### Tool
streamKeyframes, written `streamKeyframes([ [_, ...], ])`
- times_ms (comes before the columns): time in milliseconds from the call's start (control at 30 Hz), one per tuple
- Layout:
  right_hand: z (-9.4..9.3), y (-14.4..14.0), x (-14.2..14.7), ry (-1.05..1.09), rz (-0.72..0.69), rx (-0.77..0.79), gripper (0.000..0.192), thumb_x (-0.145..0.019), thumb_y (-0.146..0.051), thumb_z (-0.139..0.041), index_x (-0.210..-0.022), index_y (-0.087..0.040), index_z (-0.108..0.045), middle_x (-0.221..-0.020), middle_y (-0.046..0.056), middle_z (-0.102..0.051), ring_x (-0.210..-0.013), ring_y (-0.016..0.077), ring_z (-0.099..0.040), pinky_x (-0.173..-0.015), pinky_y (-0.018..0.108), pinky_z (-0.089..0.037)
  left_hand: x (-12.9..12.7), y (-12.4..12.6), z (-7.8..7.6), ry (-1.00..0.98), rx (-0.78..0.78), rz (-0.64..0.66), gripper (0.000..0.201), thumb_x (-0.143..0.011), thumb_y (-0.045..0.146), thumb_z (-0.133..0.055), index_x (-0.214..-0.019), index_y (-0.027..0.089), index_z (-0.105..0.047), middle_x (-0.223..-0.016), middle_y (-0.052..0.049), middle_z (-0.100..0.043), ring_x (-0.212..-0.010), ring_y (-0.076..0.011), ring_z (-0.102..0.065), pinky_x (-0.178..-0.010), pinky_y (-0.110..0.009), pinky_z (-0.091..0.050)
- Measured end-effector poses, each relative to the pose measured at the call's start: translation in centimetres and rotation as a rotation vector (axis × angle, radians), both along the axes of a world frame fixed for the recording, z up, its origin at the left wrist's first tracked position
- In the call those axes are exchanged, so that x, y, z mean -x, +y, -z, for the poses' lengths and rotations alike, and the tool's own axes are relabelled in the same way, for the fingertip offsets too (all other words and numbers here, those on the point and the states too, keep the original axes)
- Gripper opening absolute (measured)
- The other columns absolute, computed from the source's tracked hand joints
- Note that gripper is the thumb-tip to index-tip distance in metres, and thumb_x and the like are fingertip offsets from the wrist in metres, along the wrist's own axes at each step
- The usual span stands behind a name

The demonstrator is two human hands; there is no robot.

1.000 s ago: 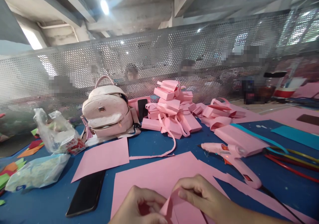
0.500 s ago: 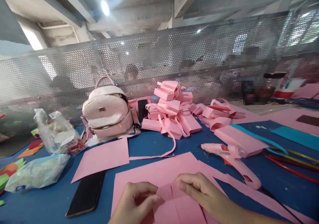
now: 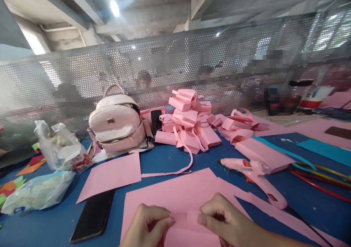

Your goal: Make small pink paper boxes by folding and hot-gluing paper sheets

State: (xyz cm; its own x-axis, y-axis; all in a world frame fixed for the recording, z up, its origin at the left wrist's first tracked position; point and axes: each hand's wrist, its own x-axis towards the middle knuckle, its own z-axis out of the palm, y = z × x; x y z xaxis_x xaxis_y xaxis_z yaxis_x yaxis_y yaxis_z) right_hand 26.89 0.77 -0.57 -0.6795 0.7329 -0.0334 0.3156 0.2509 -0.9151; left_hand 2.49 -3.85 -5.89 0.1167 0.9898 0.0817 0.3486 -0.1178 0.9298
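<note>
At the bottom middle, my left hand [image 3: 152,223] pinches the left side of a folded pink paper piece [image 3: 186,236] between thumb and fingers. My right hand [image 3: 219,216] pinches the same piece on its right side. A short slit shows near the paper's upper edge, between the two hands. Under it lies a larger pink paper sheet [image 3: 153,195]. To the right of my right hand, a pink glue gun [image 3: 255,177] rests on its side, its nozzle pointing left. The lower edge of the folded paper runs out of view.
Farther back stand a pale pink backpack [image 3: 117,122] and a pile of pink paper bags [image 3: 189,119] before a perforated metal screen [image 3: 164,56]. On the left are a black phone [image 3: 93,216], a pink sheet [image 3: 112,175] and plastic bags [image 3: 38,192]. Coloured cords [image 3: 323,184] lie right.
My right hand has shifted slightly right along the paper's edge, and its fingers have curled in more. My left hand keeps its pinch. The folded paper looks flatter and tilted differently.
</note>
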Motion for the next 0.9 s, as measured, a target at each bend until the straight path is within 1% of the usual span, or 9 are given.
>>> streamKeyframes([
  [100, -0.2, 0.0, 0.1, -0.022, -0.002, -0.045, 0.072, -0.090, -0.079, -0.040, -0.052, -0.021, -0.022, -0.050, -0.007, -0.017, -0.050, 0.0095, -0.020, -0.052, 0.030, -0.017, -0.2, 0.1, -0.2, -0.012, 0.011, 0.005, 0.039, -0.085, 0.048, -0.069, -0.059, 0.018, -0.071, -0.054, 0.000, -0.054, -0.057, -0.0153, -0.048, -0.056, -0.024, -0.037],
  [200, -0.5, -0.3, 0.1, -0.030, 0.023, -0.055, 0.073, -0.087, -0.085, -0.033, -0.054, -0.022, -0.020, -0.056, -0.007, -0.014, -0.053, 0.0108, -0.019, -0.053, 0.030, -0.017, -0.6, 0.5, -1.0, -0.059, 0.060, 0.051, 0.045, -0.086, 0.052, -0.066, -0.060, 0.016, -0.071, -0.056, 0.000, -0.052, -0.058, -0.0137, -0.044, -0.056, -0.023, -0.034],
  [333, -0.3, -0.5, 0.1, -0.001, 0.124, -0.013, 0.073, -0.082, -0.090, -0.032, -0.056, -0.023, -0.021, -0.057, -0.007, -0.015, -0.052, 0.0111, -0.021, -0.052, 0.030, -0.020, -0.8, 0.8, -2.4, -0.163, 0.151, -0.016, 0.046, -0.080, 0.058, -0.070, -0.069, 0.013, -0.073, -0.059, 0.000, -0.054, -0.057, -0.0123, -0.043, -0.054, -0.022, -0.032],
  [433, -0.1, -0.3, 0.1, 0.017, 0.168, 0.014, 0.073, -0.080, -0.092, -0.032, -0.056, -0.023, -0.021, -0.057, -0.007, -0.016, -0.052, 0.0111, -0.022, -0.051, 0.029, -0.021, -0.8, 0.8, -3.1, -0.201, 0.203, -0.042, 0.051, -0.076, 0.063, -0.072, -0.065, 0.014, -0.066, -0.053, 0.002, -0.049, -0.053, -0.0110, -0.040, -0.053, -0.022, -0.032],
  [533, 0.0, -0.2, 0.1, 0.035, 0.137, 0.013, 0.072, -0.084, -0.087, -0.037, -0.056, -0.022, -0.019, -0.057, -0.008, -0.014, -0.052, 0.0105, -0.021, -0.052, 0.029, -0.021, -1.0, 0.5, -3.4, -0.193, 0.159, -0.022, 0.055, -0.077, 0.066, -0.070, -0.058, 0.017, -0.054, -0.050, 0.005, -0.042, -0.053, -0.0097, -0.035, -0.068, -0.025, -0.043],
  [600, -0.2, -0.2, 0.1, 0.039, 0.110, 0.002, 0.071, -0.087, -0.083, -0.039, -0.056, -0.022, -0.018, -0.057, -0.008, -0.013, -0.052, 0.0103, -0.020, -0.052, 0.029, -0.020, -1.1, 0.3, -3.4, -0.190, 0.129, 0.006, 0.057, -0.078, 0.068, -0.068, -0.057, 0.018, -0.049, -0.051, 0.007, -0.039, -0.053, -0.0093, -0.033, -0.080, -0.029, -0.046],
  [667, -0.4, -0.3, 0.1, 0.033, 0.091, -0.004, 0.071, -0.088, -0.082, -0.039, -0.056, -0.022, -0.019, -0.057, -0.007, -0.013, -0.052, 0.0103, -0.020, -0.052, 0.029, -0.020, -1.2, 0.2, -3.5, -0.192, 0.118, 0.020, 0.058, -0.079, 0.070, -0.065, -0.057, 0.019, -0.047, -0.052, 0.007, -0.038, -0.053, -0.0096, -0.032, -0.082, -0.031, -0.047],
  [800, -0.5, -0.4, 0.1, 0.027, 0.119, 0.006, 0.072, -0.085, -0.085, -0.037, -0.055, -0.022, -0.022, -0.056, -0.008, -0.016, -0.051, 0.0099, -0.022, -0.052, 0.028, -0.023, -1.1, 0.2, -3.4, -0.191, 0.107, 0.018, 0.058, -0.081, 0.069, -0.065, -0.057, 0.019, -0.048, -0.052, 0.005, -0.041, -0.054, -0.0102, -0.037, -0.077, -0.029, -0.048],
  [900, -0.1, -0.3, 0.1, 0.031, 0.141, 0.043, 0.072, -0.085, -0.085, -0.040, -0.054, -0.022, -0.023, -0.051, -0.008, -0.019, -0.048, 0.0091, -0.024, -0.050, 0.027, -0.024, -1.0, 0.4, -3.3, -0.222, 0.128, 0.009, 0.054, -0.080, 0.066, -0.068, -0.061, 0.016, -0.058, -0.053, 0.003, -0.048, -0.055, -0.0108, -0.043, -0.066, -0.025, -0.044],
])
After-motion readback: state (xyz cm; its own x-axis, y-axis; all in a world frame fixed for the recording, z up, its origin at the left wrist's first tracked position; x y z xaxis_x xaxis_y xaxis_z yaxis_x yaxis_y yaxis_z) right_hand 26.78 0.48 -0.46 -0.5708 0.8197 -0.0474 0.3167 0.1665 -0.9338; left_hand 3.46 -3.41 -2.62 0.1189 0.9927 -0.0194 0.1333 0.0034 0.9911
